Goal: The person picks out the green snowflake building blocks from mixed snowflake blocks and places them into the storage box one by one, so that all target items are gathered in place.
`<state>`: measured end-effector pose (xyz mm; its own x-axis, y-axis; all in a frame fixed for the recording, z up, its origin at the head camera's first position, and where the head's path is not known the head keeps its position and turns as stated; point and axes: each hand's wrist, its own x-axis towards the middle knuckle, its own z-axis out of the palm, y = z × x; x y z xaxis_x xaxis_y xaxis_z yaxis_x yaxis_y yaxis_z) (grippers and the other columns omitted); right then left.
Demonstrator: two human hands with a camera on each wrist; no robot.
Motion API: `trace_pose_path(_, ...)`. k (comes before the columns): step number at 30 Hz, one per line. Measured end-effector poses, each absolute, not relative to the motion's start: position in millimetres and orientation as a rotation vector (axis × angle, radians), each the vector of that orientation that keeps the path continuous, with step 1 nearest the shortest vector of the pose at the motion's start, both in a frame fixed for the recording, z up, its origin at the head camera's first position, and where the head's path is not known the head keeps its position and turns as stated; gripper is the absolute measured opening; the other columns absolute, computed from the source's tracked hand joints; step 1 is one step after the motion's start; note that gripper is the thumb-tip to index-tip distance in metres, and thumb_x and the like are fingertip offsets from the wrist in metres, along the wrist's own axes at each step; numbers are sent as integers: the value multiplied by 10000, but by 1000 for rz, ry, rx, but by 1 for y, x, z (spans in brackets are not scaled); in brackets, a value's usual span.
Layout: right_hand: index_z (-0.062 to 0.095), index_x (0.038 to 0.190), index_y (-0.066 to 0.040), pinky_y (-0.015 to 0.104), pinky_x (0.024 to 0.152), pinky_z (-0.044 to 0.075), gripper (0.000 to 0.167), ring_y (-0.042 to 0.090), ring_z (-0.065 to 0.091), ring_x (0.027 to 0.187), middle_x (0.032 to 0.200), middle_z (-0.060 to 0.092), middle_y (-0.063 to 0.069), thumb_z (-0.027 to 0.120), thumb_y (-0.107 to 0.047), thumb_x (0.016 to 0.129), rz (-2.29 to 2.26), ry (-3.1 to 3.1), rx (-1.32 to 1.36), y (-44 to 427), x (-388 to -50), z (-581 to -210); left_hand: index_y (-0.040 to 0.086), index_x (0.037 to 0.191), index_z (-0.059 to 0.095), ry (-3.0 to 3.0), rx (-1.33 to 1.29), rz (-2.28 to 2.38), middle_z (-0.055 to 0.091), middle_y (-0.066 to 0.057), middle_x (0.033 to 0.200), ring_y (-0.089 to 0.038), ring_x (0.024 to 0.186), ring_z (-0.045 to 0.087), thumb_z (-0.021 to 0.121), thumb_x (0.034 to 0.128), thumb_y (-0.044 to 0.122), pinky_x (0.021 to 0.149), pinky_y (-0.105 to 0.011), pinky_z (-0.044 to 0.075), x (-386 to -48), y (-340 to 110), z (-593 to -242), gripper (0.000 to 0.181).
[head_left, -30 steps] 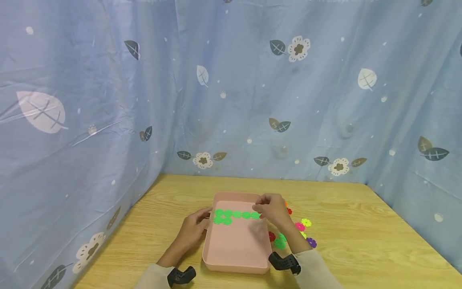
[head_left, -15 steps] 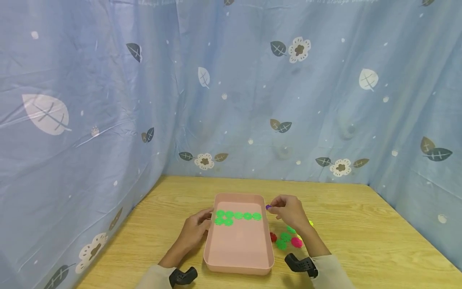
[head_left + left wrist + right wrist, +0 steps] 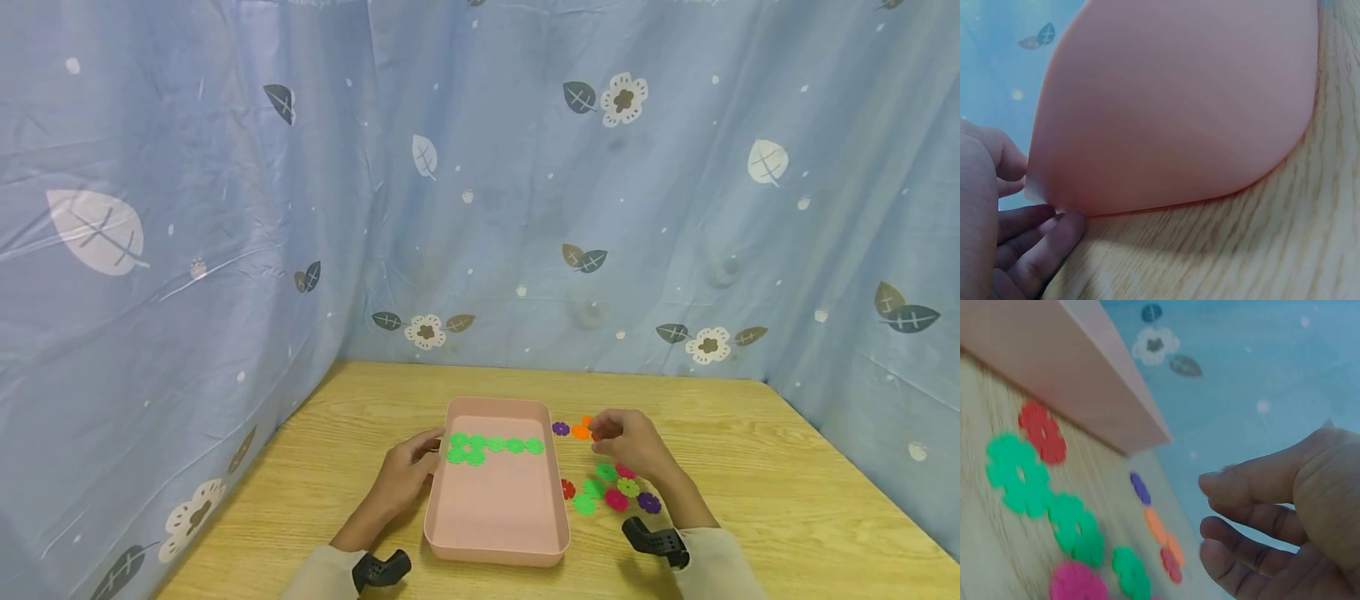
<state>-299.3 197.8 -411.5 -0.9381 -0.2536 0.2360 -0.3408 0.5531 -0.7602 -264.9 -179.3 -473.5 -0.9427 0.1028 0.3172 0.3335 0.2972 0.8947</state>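
**Seven Greens In, Three Out**

Seven green flower-shaped plastic discs (image 3: 496,445) lay across the pink plastic tray's (image 3: 498,517) far half; three more green discs (image 3: 594,488), seemingly left to place, sat beyond its right edge. The right hand (image 3: 636,443) hovered empty, fingers loosely bent; the left hand (image 3: 405,475) rested, ungripping, against the tray's left wall. No writing was legible.

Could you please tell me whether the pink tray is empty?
No, the pink tray is partly filled: seven green flower-shaped discs lie inside, while its near half shows bare.
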Motion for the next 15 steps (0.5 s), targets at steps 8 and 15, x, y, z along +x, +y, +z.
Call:
trace_pose_path(8, 669, 1107, 100, 332, 649, 573, 315, 241, 606, 823, 1031, 667, 227, 738, 75, 801, 1466, -2716, 600, 217, -302, -424, -44, 1433, 529, -2371, -392, -1709, 646, -274, 1252, -369, 998, 693, 505, 1004, 24, 681, -268, 596, -265, -178, -473, 435)
trace_pose_path(15, 666, 1107, 102, 342, 645, 583, 417, 251, 596, 795, 1018, 646, 195, 760, 114, 702, 1515, -2799, 602, 222, -306, -432, -29, 1427, 544, -2333, -411, -1737, 652, -254, 1250, -349, 992, 693, 531, 999, 52, 677, -277, 595, -263, -179, -472, 436)
